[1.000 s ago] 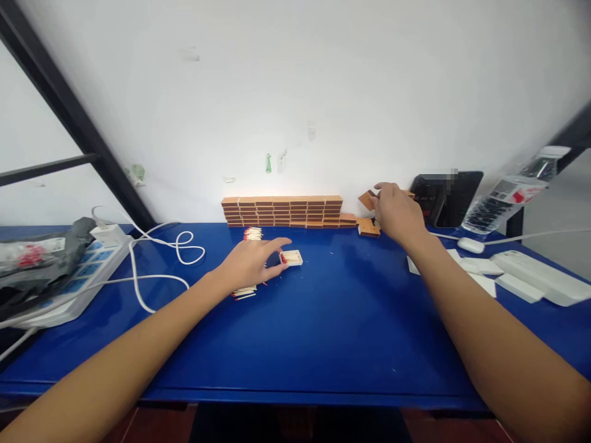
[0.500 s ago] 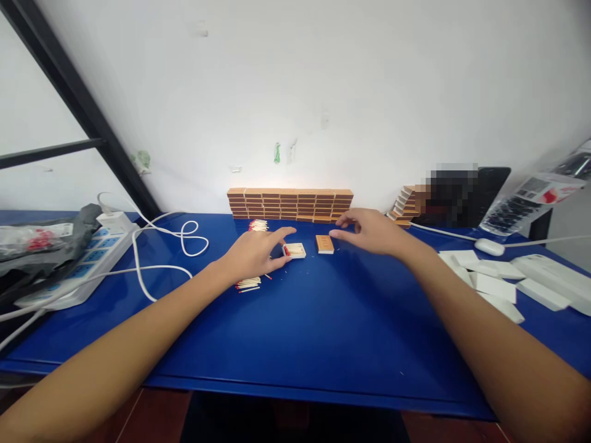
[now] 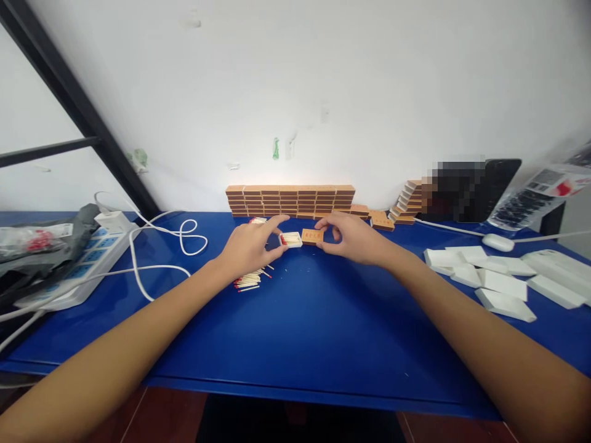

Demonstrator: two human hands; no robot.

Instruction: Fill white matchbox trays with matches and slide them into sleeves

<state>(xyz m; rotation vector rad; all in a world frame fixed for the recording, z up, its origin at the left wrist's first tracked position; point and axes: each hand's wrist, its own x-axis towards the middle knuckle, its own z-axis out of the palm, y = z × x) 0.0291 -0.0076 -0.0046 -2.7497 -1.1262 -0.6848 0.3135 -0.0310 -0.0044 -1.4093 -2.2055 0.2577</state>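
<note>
My left hand (image 3: 249, 247) has its thumb and fingers closed around the left end of a small white matchbox tray (image 3: 292, 240), which holds red-tipped matches. Between the thumb and fingers of my right hand (image 3: 354, 239) is an orange matchbox sleeve (image 3: 313, 236) with printed lettering on top. Tray and sleeve are end to end, nearly touching, just above or on the blue table. Loose matches (image 3: 248, 280) lie in a pile beside my left wrist, and more matches (image 3: 257, 220) show behind that hand.
A wall of stacked matchboxes (image 3: 290, 202) stands against the white wall. Farther right are loose orange sleeves (image 3: 381, 220) and a leaning stack (image 3: 408, 202). White trays (image 3: 503, 284) lie at the right. A power strip (image 3: 95, 261) and white cables (image 3: 135, 246) occupy the left.
My right hand has moved left and taken hold of the orange sleeve, turning it and bringing it up to the tray. My left fingers have closed on the tray's end.
</note>
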